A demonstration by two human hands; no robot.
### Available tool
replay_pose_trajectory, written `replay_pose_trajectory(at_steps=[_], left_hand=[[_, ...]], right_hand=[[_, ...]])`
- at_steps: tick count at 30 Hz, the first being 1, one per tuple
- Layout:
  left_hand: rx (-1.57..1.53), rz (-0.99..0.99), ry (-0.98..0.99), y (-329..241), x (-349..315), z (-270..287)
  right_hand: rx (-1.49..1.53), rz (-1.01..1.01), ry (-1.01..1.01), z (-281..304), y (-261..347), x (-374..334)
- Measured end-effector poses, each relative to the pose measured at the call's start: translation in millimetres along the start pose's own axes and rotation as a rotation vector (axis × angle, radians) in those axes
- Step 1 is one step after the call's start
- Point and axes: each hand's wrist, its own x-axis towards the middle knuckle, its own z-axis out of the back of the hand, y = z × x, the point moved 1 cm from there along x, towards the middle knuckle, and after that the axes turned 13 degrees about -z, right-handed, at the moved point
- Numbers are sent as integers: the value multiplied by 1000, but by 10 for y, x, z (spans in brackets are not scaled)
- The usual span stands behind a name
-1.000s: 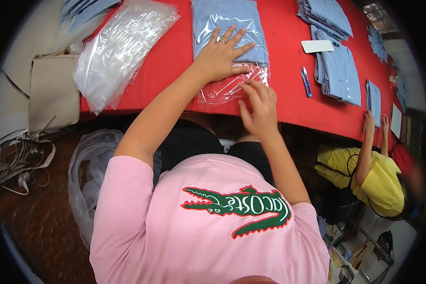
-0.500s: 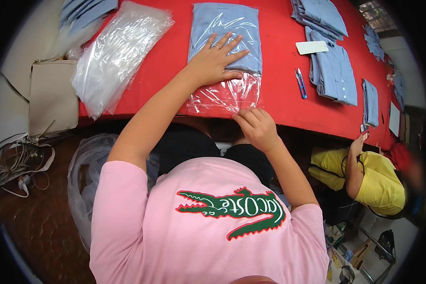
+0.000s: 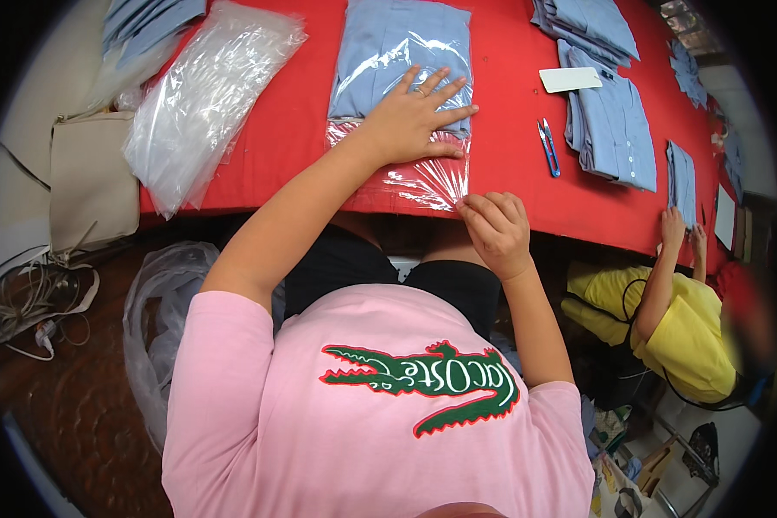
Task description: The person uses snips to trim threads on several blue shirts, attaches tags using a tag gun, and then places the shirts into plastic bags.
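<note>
A folded light-blue shirt [image 3: 403, 53] lies inside a clear plastic bag [image 3: 419, 177] on the red tabletop [image 3: 289, 112], straight ahead of the person and close to the near edge. The left hand [image 3: 417, 118] lies flat with fingers spread, palm down on the lower end of the shirt through the plastic, pressing rather than gripping. The right hand [image 3: 495, 228] is curled at the near edge of the tabletop, its fingertips pinching the lower right corner of the bag's empty open end, where the film wrinkles and shines over the red surface. To the left of the bagged shirt a loose stack of clear bags [image 3: 207, 91] lies at a slant, with its near end reaching the tabletop's edge. Beyond it, in the far left corner, more folded blue cloth [image 3: 142, 22] shows. To the right of the shirt, a small pair of blue-handled snips [image 3: 548, 147] lies on the red surface, apart from the bag, and past it sits a pile of folded blue shirts [image 3: 609, 125] with a white card [image 3: 571, 79] touching its upper left corner. Further piles of blue garments [image 3: 589, 24] run along the right side. At the right edge another person in a yellow top [image 3: 695, 332] sits at the same tabletop, with hands [image 3: 678, 231] raised to its edge. On the floor to the left are a beige bag [image 3: 91, 177], tangled white cables [image 3: 34, 302] and a crumpled clear plastic sack [image 3: 160, 319].
</note>
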Motion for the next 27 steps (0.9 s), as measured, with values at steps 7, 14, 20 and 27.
replay_pose_trajectory(at_steps=[7, 14, 20, 27], left_hand=[[-108, 78, -9, -104, -154, 74], [-950, 142, 46, -781, -842, 511], [-682, 223, -340, 210, -230, 747], [93, 208, -150, 1021, 53, -27]], right_hand=[[97, -110, -57, -52, 98, 18], [319, -211, 54, 59, 89, 157], [378, -215, 149, 13, 108, 143], [426, -358, 167, -44, 161, -77]])
